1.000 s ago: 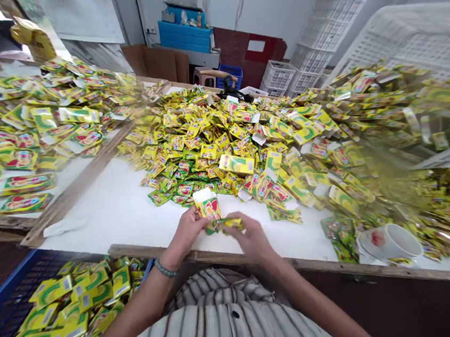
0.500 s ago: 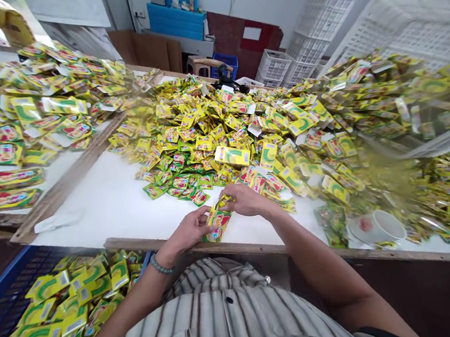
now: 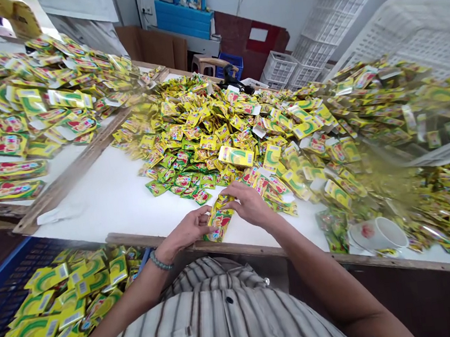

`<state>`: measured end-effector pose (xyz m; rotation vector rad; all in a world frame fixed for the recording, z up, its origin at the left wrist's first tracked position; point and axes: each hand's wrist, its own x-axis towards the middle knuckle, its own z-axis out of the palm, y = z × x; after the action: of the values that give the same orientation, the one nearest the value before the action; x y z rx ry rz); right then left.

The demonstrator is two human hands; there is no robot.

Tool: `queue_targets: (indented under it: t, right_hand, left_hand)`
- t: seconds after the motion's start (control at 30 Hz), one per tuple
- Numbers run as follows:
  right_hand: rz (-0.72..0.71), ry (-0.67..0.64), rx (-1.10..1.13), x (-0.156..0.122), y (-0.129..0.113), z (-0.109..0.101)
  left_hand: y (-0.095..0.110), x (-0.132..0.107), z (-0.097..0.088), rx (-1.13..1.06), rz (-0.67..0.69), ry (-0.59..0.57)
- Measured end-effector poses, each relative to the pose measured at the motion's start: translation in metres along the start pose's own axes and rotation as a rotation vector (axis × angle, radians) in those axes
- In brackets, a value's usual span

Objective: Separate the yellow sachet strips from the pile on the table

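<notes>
Close to the table's front edge, my left hand [image 3: 193, 227] grips a small yellow and green printed box [image 3: 220, 226] by its lower left side. My right hand [image 3: 247, 202] pinches a yellow sachet [image 3: 222, 201] at the box's upper end; how far the sachet sits inside the box I cannot tell. Just beyond my hands lie loose green sachets [image 3: 183, 180], in front of a large heap of yellow sachets [image 3: 191, 119]. Several flat yellow boxes, one a carton [image 3: 235, 156] with a barcode, rest on the heap and to its right.
A blue crate [image 3: 7, 277] of filled boxes stands below at left. A wooden strip [image 3: 72, 171] divides the white tabletop [image 3: 95, 198]; more boxes are piled beyond it. At right are a white cup [image 3: 379, 235] on its side and a tipped white basket [image 3: 403, 26] spilling boxes.
My right hand's fingers have shifted slightly at the box's upper end, and more of the yellow sachet shows there. My left hand keeps its hold. The whole view has shifted slightly.
</notes>
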<state>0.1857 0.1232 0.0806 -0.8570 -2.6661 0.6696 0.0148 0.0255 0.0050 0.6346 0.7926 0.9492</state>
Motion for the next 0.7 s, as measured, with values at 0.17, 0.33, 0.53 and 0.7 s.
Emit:
queue_targets:
  t: [0.17, 0.33, 0.53, 0.7]
  right_hand:
    - [-0.055, 0.048, -0.04, -0.001, 0.0, 0.009]
    - [-0.028, 0.098, 0.107, 0.0, 0.004, 0.01]
    - [-0.088, -0.127, 0.019, 0.005, 0.003, -0.014]
    - [-0.067, -0.279, -0.19, 0.01, -0.008, -0.022]
  left_hand:
    - [-0.002, 0.0, -0.005, 0.0, 0.021, -0.038]
    - [-0.002, -0.001, -0.005, 0.009, 0.025, -0.038]
    - [0.001, 0.0, -0.004, 0.032, 0.032, -0.083]
    - [0.002, 0.001, -0.002, 0.015, 0.016, -0.089]
